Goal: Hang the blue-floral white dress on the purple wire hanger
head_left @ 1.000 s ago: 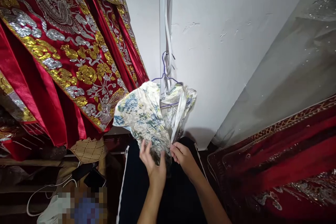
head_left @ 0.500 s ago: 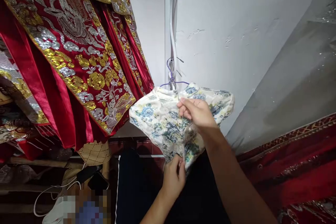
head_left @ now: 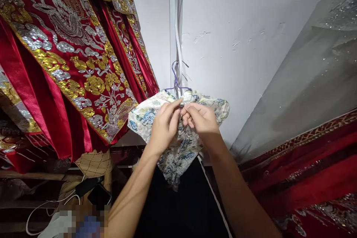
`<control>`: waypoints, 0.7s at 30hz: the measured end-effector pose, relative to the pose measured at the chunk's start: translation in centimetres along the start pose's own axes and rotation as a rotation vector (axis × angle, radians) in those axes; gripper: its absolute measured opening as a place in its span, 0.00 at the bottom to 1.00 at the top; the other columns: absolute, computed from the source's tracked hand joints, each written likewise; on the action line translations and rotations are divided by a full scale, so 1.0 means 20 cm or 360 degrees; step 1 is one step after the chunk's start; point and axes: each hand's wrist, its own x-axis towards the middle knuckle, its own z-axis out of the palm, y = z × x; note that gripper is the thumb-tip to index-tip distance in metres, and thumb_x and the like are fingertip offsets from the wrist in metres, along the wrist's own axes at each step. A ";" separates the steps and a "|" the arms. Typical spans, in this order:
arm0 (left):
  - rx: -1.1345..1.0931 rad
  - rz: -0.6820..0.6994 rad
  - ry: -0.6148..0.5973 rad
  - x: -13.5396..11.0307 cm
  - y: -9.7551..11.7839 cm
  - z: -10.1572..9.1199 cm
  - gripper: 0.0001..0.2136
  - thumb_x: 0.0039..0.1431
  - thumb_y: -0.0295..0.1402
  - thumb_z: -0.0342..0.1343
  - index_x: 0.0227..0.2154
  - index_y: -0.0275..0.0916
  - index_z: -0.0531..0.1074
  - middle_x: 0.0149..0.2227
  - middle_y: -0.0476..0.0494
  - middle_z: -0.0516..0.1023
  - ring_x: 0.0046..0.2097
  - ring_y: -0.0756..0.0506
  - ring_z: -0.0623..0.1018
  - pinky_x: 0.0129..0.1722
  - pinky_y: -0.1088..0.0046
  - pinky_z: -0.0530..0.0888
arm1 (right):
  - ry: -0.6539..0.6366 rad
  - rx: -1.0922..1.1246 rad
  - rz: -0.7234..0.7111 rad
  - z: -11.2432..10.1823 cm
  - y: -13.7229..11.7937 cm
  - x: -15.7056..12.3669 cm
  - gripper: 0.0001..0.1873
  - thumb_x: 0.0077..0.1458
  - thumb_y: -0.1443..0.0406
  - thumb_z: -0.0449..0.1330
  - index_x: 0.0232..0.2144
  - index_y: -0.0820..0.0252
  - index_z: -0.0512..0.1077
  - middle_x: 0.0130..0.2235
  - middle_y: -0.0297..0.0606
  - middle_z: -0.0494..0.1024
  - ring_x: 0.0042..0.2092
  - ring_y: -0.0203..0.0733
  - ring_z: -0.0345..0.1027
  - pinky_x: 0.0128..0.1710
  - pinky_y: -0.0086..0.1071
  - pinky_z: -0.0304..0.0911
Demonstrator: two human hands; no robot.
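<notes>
A white shirt with a blue and green floral print (head_left: 182, 152) hangs from a purple wire hanger (head_left: 176, 81) against the wall. My left hand (head_left: 166, 121) is at the shirt's collar, its thumb and fingers pinched at the neckline. Right beside it, my right hand (head_left: 200, 117) is closed on the collar's other side, the fingers curled in. Both sets of fingertips nearly meet at the front opening. The shirt's lower part tapers down in front of dark trousers (head_left: 178, 212). Any button between my fingers is too small to make out.
Red garments with gold and silver embroidery (head_left: 92, 81) hang at the left. A phone (head_left: 99, 195), a white cable (head_left: 30, 215) and a tan woven item (head_left: 95, 163) lie at the lower left. A clear plastic cover (head_left: 306, 63) and red cloth (head_left: 312, 171) are at the right.
My left hand has moved up from the shirt's lower front edge to the collar, beside my right hand. The view has shifted slightly, and the shirt's lower part now hangs loose.
</notes>
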 end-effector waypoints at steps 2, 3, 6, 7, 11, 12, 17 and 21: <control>0.0166 0.0150 -0.0031 0.11 0.04 -0.05 0.08 0.69 0.33 0.50 0.42 0.41 0.74 0.41 0.42 0.79 0.46 0.44 0.76 0.49 0.65 0.71 | 0.0010 -0.0053 -0.0055 0.01 0.03 0.04 0.14 0.59 0.59 0.58 0.25 0.60 0.72 0.18 0.31 0.69 0.19 0.31 0.55 0.21 0.27 0.50; 0.0225 0.0199 -0.0009 0.14 0.04 -0.07 0.07 0.68 0.33 0.51 0.38 0.40 0.74 0.38 0.43 0.78 0.44 0.44 0.75 0.48 0.65 0.70 | 0.0024 -0.0104 -0.0058 0.01 0.07 0.05 0.14 0.59 0.60 0.58 0.24 0.60 0.72 0.18 0.30 0.69 0.19 0.31 0.56 0.21 0.27 0.50; 0.0163 0.0118 0.0276 0.17 0.00 -0.17 0.05 0.65 0.33 0.56 0.36 0.39 0.75 0.37 0.44 0.78 0.42 0.46 0.74 0.48 0.68 0.69 | 0.0040 -0.0305 0.0092 0.00 0.29 0.02 0.14 0.57 0.60 0.58 0.22 0.60 0.71 0.17 0.31 0.70 0.19 0.33 0.57 0.21 0.28 0.51; 0.0011 0.0002 0.0477 0.16 -0.03 -0.21 0.05 0.63 0.33 0.58 0.35 0.39 0.75 0.38 0.45 0.77 0.43 0.46 0.74 0.48 0.69 0.68 | 0.0022 -0.0345 0.0174 -0.01 0.37 -0.01 0.15 0.57 0.60 0.58 0.21 0.59 0.71 0.17 0.32 0.70 0.20 0.34 0.58 0.21 0.29 0.52; -0.0650 -0.0511 0.1182 0.03 -0.25 -0.38 0.08 0.58 0.38 0.60 0.33 0.38 0.72 0.33 0.48 0.72 0.36 0.50 0.72 0.41 0.74 0.70 | 0.0004 -0.0385 0.0331 -0.01 0.62 -0.23 0.17 0.57 0.59 0.56 0.19 0.58 0.70 0.16 0.32 0.69 0.20 0.35 0.59 0.22 0.30 0.53; -0.0718 -0.0604 0.1235 -0.04 -0.30 -0.40 0.09 0.58 0.40 0.58 0.32 0.39 0.70 0.30 0.49 0.70 0.33 0.50 0.71 0.38 0.74 0.70 | -0.0002 -0.0379 0.0353 -0.01 0.66 -0.29 0.17 0.58 0.59 0.56 0.19 0.58 0.70 0.16 0.32 0.69 0.19 0.36 0.60 0.22 0.30 0.53; -0.0906 -0.1125 0.1250 -0.49 -0.49 -0.21 0.12 0.53 0.44 0.59 0.27 0.42 0.66 0.27 0.46 0.72 0.34 0.44 0.75 0.40 0.64 0.73 | 0.0021 -0.0245 0.0418 -0.02 0.72 -0.52 0.19 0.60 0.56 0.54 0.20 0.57 0.69 0.16 0.33 0.69 0.20 0.37 0.60 0.24 0.31 0.54; -0.0983 -0.1327 0.1095 -0.68 -0.50 0.01 0.13 0.51 0.45 0.63 0.32 0.42 0.71 0.34 0.42 0.78 0.42 0.38 0.79 0.47 0.59 0.73 | -0.0080 -0.0291 0.0552 -0.12 0.73 -0.59 0.19 0.57 0.59 0.55 0.16 0.57 0.65 0.14 0.30 0.61 0.18 0.34 0.53 0.21 0.31 0.48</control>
